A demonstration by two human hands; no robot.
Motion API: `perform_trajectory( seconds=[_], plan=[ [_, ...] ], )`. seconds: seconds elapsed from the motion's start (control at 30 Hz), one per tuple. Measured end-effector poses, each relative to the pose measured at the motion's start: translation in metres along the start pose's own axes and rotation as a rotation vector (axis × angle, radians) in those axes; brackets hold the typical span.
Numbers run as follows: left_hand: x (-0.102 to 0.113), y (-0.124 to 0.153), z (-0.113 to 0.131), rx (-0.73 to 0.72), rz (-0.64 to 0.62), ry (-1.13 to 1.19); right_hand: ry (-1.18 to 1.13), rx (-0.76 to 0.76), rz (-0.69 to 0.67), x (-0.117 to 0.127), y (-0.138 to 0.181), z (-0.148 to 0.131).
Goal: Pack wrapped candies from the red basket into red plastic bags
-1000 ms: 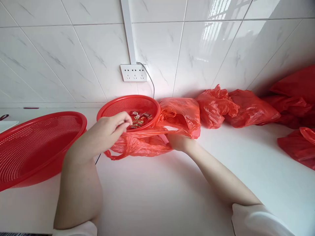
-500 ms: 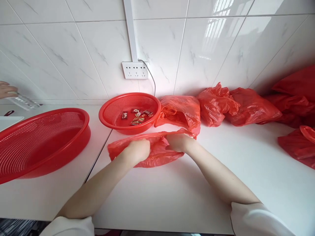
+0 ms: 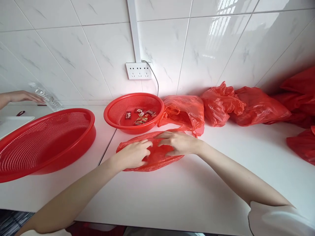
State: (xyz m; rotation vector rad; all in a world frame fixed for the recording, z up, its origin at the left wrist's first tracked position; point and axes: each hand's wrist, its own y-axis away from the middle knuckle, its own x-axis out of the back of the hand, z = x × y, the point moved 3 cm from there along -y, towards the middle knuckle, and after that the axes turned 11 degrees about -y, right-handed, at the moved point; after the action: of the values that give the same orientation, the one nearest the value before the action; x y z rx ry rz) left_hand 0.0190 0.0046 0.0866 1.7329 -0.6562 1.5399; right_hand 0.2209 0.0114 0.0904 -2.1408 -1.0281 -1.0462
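A red plastic bag (image 3: 159, 152) lies spread on the white table in front of me. My left hand (image 3: 136, 153) rests at its left part, fingers apart and slightly curled. From the other side my right hand (image 3: 174, 142) reaches over the bag with its fingers spread, thumb towards me. Both hands touch the bag's film, and neither grips anything that I can see. Just behind it stands a small red basket (image 3: 112, 114) with several small wrapped packets (image 3: 141, 119) in it. A second red bag (image 3: 187, 108), its mouth gaping towards me, sits right of that basket.
A large red basket (image 3: 92, 121) stands at the left. Beyond it another person's hand (image 3: 27, 96) is by a clear plastic bottle (image 3: 50, 100) near a white tray (image 3: 14, 124). Filled red bags (image 3: 261, 106) line the wall at the right. A power socket (image 3: 139, 71) is on the wall.
My hands have come closer together and their fingers have opened over the bag, which now lies flatter. The other person's hand and the bottle have moved to the right.
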Motion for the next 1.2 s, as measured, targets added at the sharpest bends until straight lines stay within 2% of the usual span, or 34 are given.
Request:
perform_trajectory(
  seconds=[0.1,0.17,0.23,0.3,0.43,0.6,0.67,0.77,0.83,0.9,0.97,1.0,1.03,1.1,1.13,1.2],
  plan=[
    [-0.014,0.004,-0.013,-0.098,-0.049,0.097,0.027,-0.256,-0.077,-0.014,0.006,0.034],
    [-0.024,0.006,-0.025,-0.099,-0.113,0.184,0.009,-0.389,-0.119,-0.022,0.011,0.054],
    [-0.032,0.008,-0.036,-0.033,-0.136,0.272,-0.008,-0.438,-0.140,-0.029,0.015,0.066],
    [-0.036,0.010,-0.043,0.049,-0.110,0.340,-0.033,-0.414,-0.148,-0.034,0.018,0.069],
    [-0.040,0.018,-0.045,0.099,-0.042,0.426,-0.132,-0.354,-0.201,-0.039,0.025,0.062],
    [-0.051,0.016,-0.051,0.126,0.058,0.607,-0.205,-0.470,-0.260,-0.038,0.028,0.058],
    [-0.053,0.011,-0.059,0.238,0.154,0.804,-0.211,-0.503,-0.255,-0.032,0.025,0.053],
    [-0.054,0.005,-0.077,0.610,0.243,1.231,-0.210,-0.474,-0.216,-0.014,0.017,0.035],
    [-0.049,0.003,-0.087,0.827,0.230,1.467,-0.246,-0.410,-0.179,0.000,0.012,0.016],
    [-0.042,0.001,-0.090,0.891,0.158,1.654,-0.338,-0.325,-0.164,0.010,0.005,-0.004],
    [-0.035,-0.004,-0.087,0.816,0.093,1.837,-0.438,-0.255,-0.161,0.015,-0.002,-0.019],
    [-0.032,-0.006,-0.083,0.746,0.120,1.919,-0.468,-0.226,-0.156,0.015,-0.005,-0.025],
    [-0.031,-0.009,-0.080,0.679,0.204,1.992,-0.483,-0.198,-0.143,0.015,-0.008,-0.028],
    [-0.033,-0.013,-0.073,0.592,0.471,2.075,-0.489,-0.152,-0.107,0.014,-0.013,-0.031],
    [-0.037,-0.014,-0.069,0.585,0.595,2.087,-0.492,-0.139,-0.100,0.014,-0.013,-0.032],
    [-0.047,-0.018,-0.060,0.597,0.722,2.078,-0.530,-0.125,-0.119,0.017,-0.009,-0.034]
  ],
)
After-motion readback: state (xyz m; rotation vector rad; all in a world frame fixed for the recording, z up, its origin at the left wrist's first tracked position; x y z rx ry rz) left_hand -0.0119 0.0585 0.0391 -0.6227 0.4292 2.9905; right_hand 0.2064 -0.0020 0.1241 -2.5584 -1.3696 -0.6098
